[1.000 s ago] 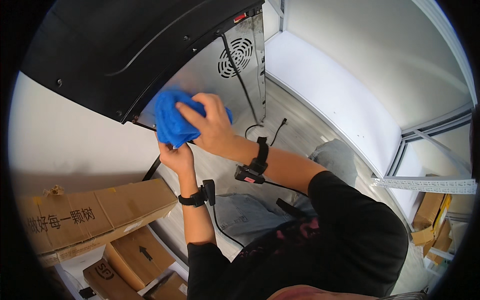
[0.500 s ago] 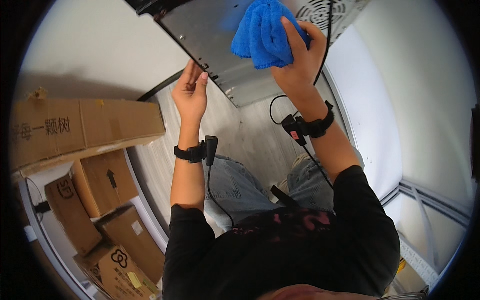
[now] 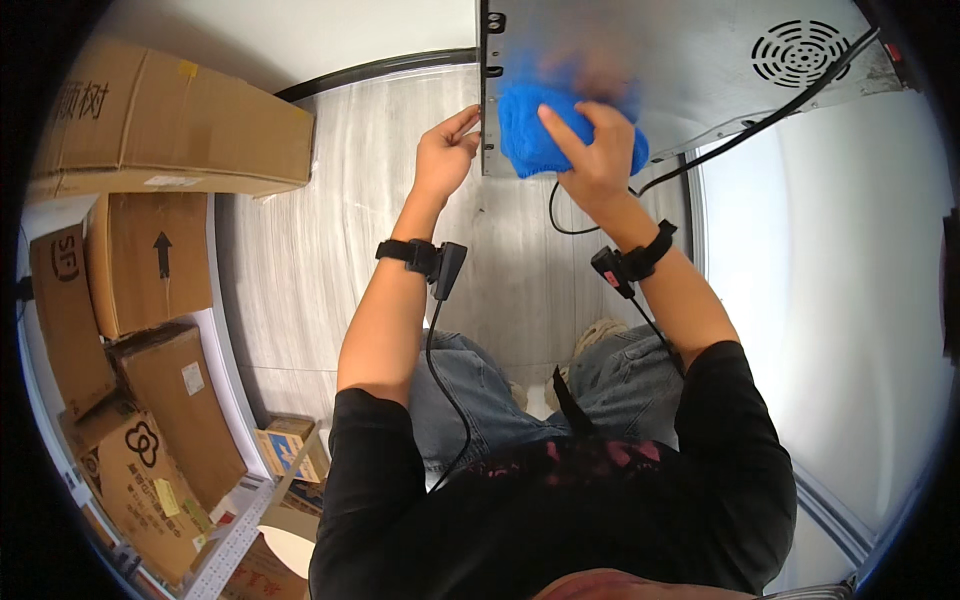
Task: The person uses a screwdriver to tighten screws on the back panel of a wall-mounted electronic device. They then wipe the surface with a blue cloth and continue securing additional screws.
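Note:
A blue cloth (image 3: pixel 530 140), bunched and fuzzy, lies against the silvery metal casing (image 3: pixel 690 70) at the top of the view. My right hand (image 3: pixel 600 165) is closed on this cloth and presses it to the smooth metal, where a blurred blue reflection shows. At the casing's left edge, my left hand (image 3: pixel 445 155) has its fingers curled, with fingertips and thumb against the rim. Its grip there is partly hidden. Both wrists carry black straps with small cabled devices.
A round slotted vent (image 3: pixel 800 54) is on the casing's right part. A black cable (image 3: pixel 760 125) runs across its lower edge. Several cardboard boxes (image 3: pixel 160 250) are stacked on the left. White panels (image 3: pixel 800 300) stand on the right, above a pale wood-look floor (image 3: pixel 500 270).
The view has turned, so the casing appears farther right and more level. My right hand and the cloth are lower on the metal; my left hand stays at the casing's edge.

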Action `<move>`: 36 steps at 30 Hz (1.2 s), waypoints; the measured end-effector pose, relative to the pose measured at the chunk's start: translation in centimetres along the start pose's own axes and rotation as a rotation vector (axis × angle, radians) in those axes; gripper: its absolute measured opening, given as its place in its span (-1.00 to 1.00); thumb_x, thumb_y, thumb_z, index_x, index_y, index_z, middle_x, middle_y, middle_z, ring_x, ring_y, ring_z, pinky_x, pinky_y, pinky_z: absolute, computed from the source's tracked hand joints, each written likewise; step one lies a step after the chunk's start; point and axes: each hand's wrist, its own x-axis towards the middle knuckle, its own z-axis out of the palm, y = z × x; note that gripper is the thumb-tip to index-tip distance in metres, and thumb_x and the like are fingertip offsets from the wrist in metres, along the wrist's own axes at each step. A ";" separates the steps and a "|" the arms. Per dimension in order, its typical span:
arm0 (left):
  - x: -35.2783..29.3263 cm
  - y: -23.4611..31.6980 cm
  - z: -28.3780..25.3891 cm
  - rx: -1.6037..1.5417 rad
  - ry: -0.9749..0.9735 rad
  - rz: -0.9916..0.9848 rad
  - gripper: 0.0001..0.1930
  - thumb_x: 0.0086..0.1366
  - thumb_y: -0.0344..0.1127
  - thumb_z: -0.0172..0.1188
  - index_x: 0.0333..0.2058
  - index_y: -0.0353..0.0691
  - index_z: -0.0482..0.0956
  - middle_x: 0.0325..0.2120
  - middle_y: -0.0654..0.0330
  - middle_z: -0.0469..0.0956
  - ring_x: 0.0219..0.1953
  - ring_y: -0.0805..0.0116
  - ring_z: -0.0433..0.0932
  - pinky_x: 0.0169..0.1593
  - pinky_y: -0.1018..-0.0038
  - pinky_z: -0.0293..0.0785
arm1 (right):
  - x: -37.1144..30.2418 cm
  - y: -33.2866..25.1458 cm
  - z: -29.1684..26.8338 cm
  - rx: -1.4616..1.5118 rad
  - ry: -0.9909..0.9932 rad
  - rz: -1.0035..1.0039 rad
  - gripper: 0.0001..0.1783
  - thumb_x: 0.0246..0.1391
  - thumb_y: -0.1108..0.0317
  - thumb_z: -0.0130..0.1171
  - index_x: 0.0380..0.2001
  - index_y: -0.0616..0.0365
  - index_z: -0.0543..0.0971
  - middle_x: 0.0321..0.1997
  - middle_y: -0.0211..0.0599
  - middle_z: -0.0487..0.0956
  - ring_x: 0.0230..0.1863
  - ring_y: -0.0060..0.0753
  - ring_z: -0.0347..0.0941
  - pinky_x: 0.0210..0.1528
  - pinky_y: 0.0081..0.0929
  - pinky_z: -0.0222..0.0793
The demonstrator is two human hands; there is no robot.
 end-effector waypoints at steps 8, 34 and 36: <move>0.9 2.1 -0.3 0.058 0.044 -0.055 -0.62 0.22 -0.42 0.08 0.03 -0.27 0.47 -0.18 0.16 0.59 -0.11 0.38 0.54 -0.07 0.43 0.44 | 1.6 0.0 -1.3 0.041 -0.083 -0.061 -0.26 -0.52 0.56 0.25 -0.05 -0.17 0.56 -0.16 -0.28 0.40 -0.14 -0.16 0.33 -0.19 -0.31 0.20; -0.7 5.6 2.4 0.253 0.204 0.329 -0.55 0.22 -0.21 0.20 0.00 -0.38 0.42 -0.16 0.02 0.55 -0.14 0.30 0.55 -0.09 0.45 0.43 | 2.1 1.8 -3.9 -0.101 0.144 -0.003 -0.53 -0.23 0.38 0.17 -0.13 -0.26 0.59 -0.21 -0.35 0.43 -0.17 -0.27 0.34 -0.19 -0.36 0.18; -0.5 5.7 2.4 0.273 0.221 0.302 -0.58 0.23 -0.27 0.18 0.01 -0.38 0.42 -0.15 0.04 0.55 -0.14 0.32 0.55 -0.09 0.47 0.42 | 1.3 1.8 -2.9 -0.085 0.085 -0.015 -0.60 -0.10 0.35 0.09 -0.13 -0.27 0.58 -0.23 -0.35 0.44 -0.20 -0.30 0.34 -0.20 -0.37 0.16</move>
